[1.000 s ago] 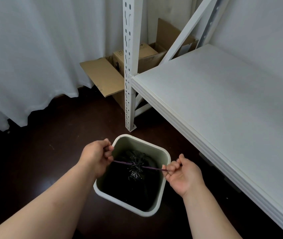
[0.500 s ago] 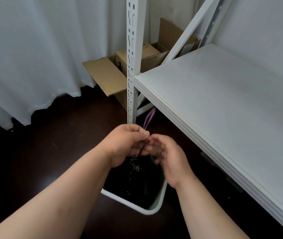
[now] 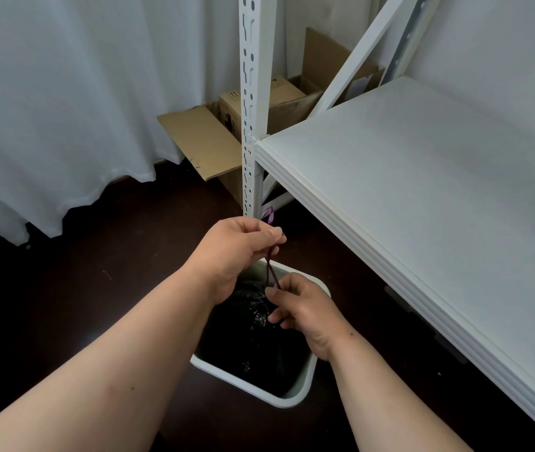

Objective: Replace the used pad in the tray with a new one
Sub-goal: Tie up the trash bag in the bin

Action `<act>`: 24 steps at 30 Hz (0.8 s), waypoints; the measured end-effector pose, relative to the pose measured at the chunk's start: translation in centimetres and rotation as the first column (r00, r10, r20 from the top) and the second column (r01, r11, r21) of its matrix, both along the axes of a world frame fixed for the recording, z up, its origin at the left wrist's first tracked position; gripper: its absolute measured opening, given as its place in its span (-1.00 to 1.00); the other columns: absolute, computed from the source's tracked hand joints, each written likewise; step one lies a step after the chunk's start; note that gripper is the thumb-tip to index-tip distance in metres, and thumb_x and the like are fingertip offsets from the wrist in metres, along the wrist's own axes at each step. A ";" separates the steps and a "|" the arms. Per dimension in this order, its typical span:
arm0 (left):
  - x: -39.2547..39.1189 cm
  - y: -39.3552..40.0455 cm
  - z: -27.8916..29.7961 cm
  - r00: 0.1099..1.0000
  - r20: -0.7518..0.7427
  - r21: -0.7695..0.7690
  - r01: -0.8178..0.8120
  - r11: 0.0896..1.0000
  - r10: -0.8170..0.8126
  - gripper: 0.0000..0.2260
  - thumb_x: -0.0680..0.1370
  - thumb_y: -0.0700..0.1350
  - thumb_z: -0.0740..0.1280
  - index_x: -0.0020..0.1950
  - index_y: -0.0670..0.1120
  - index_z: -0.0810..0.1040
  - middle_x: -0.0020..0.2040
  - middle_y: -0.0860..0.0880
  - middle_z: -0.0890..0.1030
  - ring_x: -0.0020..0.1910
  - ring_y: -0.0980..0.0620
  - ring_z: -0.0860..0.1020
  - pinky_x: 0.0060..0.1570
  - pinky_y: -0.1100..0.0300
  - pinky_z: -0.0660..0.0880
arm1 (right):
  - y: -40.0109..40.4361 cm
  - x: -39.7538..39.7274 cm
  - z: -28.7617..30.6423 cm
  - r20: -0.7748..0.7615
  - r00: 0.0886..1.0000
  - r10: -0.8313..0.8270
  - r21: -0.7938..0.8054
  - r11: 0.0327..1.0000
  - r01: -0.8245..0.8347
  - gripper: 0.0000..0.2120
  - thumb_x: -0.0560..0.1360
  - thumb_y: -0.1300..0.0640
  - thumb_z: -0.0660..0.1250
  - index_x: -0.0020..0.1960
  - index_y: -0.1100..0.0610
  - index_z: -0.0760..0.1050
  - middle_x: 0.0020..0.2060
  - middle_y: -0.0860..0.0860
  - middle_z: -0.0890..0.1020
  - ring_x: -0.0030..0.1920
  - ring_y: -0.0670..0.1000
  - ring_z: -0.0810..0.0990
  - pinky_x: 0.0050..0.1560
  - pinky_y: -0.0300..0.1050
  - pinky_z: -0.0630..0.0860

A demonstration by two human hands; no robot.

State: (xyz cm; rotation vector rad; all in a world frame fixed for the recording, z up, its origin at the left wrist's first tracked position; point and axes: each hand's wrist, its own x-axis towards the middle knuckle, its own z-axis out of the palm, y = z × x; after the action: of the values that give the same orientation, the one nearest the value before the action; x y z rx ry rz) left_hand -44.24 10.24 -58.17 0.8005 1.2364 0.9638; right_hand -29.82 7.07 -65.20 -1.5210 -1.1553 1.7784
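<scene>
My two bare forearms reach forward from the bottom of the view, over the dark floor (image 3: 64, 305). Below them stands a pale bin (image 3: 253, 384) with a black bag (image 3: 253, 337) inside it; the top of the bag is gathered together.

My right hand (image 3: 305, 313) is lower, just above the bag. Its grip is closed: thumb and first finger pinch the purple drawstring (image 3: 271, 272) at its lower end, and the other fingers are curled under. My left hand (image 3: 233, 252) is higher and a little farther. Its grip is also closed, the fingers curled around the upper part of the same drawstring. The string runs between the two hands in two thin strands, and a small purple loop comes out above my left fingers.

The pad and the tray of the task I cannot see; what is inside the bag is hidden.

To the right, a white shelf board (image 3: 422, 207) runs away from me. Its perforated white post (image 3: 251, 102) stands just behind my left hand. Behind the post are open cardboard boxes (image 3: 207, 138) on the floor, and farther to the left hangs a white curtain (image 3: 64, 93).
</scene>
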 end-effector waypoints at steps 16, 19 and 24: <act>-0.3 0.5 0.3 0.972 -0.235 0.085 0.044 0.995 -0.023 -0.93 0.46 -0.09 0.46 -0.20 -0.05 0.72 -0.25 0.00 0.68 -0.19 0.11 0.54 0.03 0.10 0.49 | -0.3 -1.4 -0.8 0.027 0.995 -0.094 0.026 0.995 0.093 -0.79 0.58 0.25 0.24 0.12 0.04 0.55 -0.31 -0.02 0.54 -0.37 -0.06 0.52 -0.24 -0.15 0.52; 0.8 0.3 0.9 0.926 -0.370 0.118 0.126 0.985 -0.074 -0.92 0.46 -0.04 0.47 -0.17 -0.03 0.71 -0.31 0.15 0.66 -0.27 0.27 0.57 -0.19 0.38 0.46 | -0.3 -2.2 -0.4 0.238 0.971 0.020 0.141 0.989 -0.054 -0.86 0.54 -0.04 0.31 0.07 -0.08 0.56 -0.27 -0.11 0.57 -0.25 -0.10 0.56 -0.10 -0.14 0.52; 0.0 0.3 0.6 0.846 -0.527 0.188 0.204 0.961 -0.076 -0.90 0.50 0.06 0.40 -0.06 0.08 0.65 -0.34 0.03 0.55 -0.33 0.09 0.52 -0.23 0.17 0.48 | -0.1 -1.5 0.2 0.272 0.962 -0.007 0.166 0.985 -0.040 -0.64 0.63 -0.11 0.12 -0.17 0.05 0.53 -0.54 -0.12 0.49 -0.42 -0.11 0.46 -0.20 -0.10 0.40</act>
State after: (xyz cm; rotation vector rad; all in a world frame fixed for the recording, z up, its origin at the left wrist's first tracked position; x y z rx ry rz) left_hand -44.20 10.53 -57.53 1.3906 1.5077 0.8065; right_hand -31.30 6.92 -64.98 -1.6913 -1.4156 1.4688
